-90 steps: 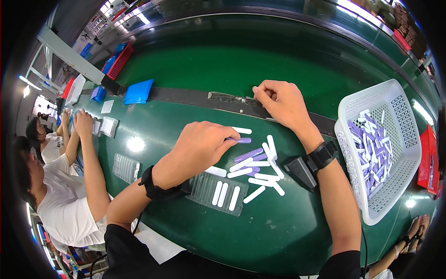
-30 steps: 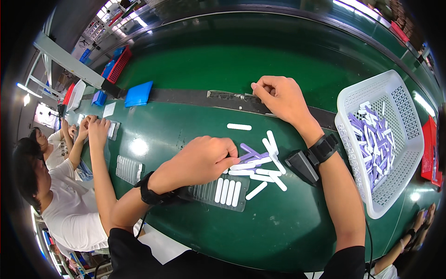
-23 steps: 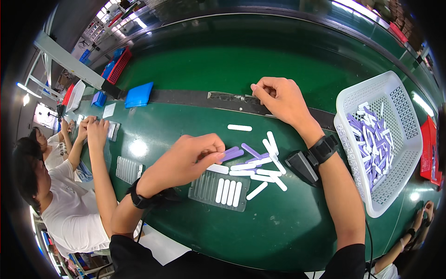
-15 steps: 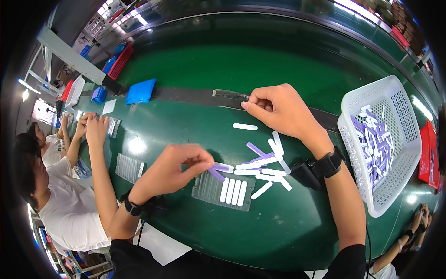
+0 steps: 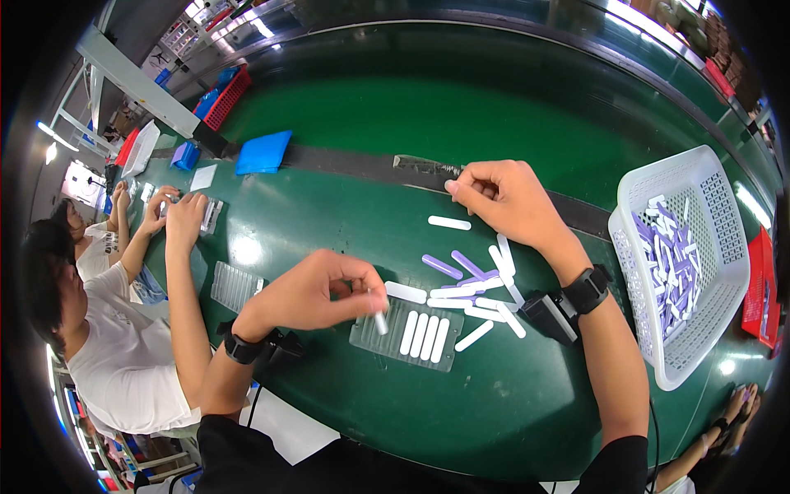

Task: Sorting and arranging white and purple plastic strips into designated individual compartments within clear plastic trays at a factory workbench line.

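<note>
My left hand (image 5: 325,292) pinches a short pale stick (image 5: 380,320) between thumb and fingertips, tilted over a clear ribbed tray (image 5: 383,339). Several white sticks (image 5: 425,336) lie side by side in the tray's right-hand grooves. A lone white stick (image 5: 406,291) rests at the tray's far edge, next to my left fingertips. My right hand (image 5: 510,202) hovers farther off with its fingers curled and thumb against the forefinger; nothing shows in it. Below it, loose white and purple sticks (image 5: 442,266) are scattered, some overlapping. One white stick (image 5: 449,223) lies apart near my right fingers.
At right stands a white perforated basket (image 5: 629,272) of white and purple sticks, beside a red bin (image 5: 759,288). Another clear tray (image 5: 234,286) lies left of my left hand. A blue packet (image 5: 263,153) sits farther back. Co-workers (image 5: 123,354) sit at left; other hands (image 5: 741,407) show lower right.
The purple stick at my left fingertips is gone from there; a pale one shows in them now. An extra purple stick lies at the pile's left. My right hand stays curled.
</note>
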The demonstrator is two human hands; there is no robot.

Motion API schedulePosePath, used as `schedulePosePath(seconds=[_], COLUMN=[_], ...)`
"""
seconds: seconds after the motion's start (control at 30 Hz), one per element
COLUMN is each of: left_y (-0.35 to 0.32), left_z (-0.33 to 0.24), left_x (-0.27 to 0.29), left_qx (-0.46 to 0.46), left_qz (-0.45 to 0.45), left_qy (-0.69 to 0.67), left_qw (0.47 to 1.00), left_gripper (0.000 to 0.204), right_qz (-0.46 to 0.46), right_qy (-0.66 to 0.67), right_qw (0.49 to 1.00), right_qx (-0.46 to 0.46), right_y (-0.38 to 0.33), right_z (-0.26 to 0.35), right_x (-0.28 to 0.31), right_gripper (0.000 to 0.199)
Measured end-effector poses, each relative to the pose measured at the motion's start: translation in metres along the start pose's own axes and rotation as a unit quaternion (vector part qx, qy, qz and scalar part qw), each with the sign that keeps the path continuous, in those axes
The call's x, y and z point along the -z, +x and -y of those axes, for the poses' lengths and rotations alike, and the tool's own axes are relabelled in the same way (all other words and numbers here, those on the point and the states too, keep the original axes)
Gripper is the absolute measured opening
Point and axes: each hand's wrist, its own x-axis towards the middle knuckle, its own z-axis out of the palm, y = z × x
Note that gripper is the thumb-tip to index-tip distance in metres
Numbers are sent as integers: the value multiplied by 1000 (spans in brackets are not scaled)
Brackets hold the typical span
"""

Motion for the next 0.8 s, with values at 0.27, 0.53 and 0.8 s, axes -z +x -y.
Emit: schedulePosePath(seconds=[0.27,0.53,0.8], left_y=[-13,-41,-41], left_z=[-1,2,-16], left_x=[-35,-30,-35], left_qx=[-62,-263,-292], left_qz=[-79,-61,40], left_qy=[254,481,624], left_qw=[962,834,724], left_gripper=[21,35,35], right_qz=[-2,0,8], right_qy=[41,21,6], right_qw=[999,999,1000], right_qx=[-18,-26,-29], right_y=[1,0,1], right_z=[-5,-3,-4], right_x=[-2,0,-1], right_gripper=[32,34,33])
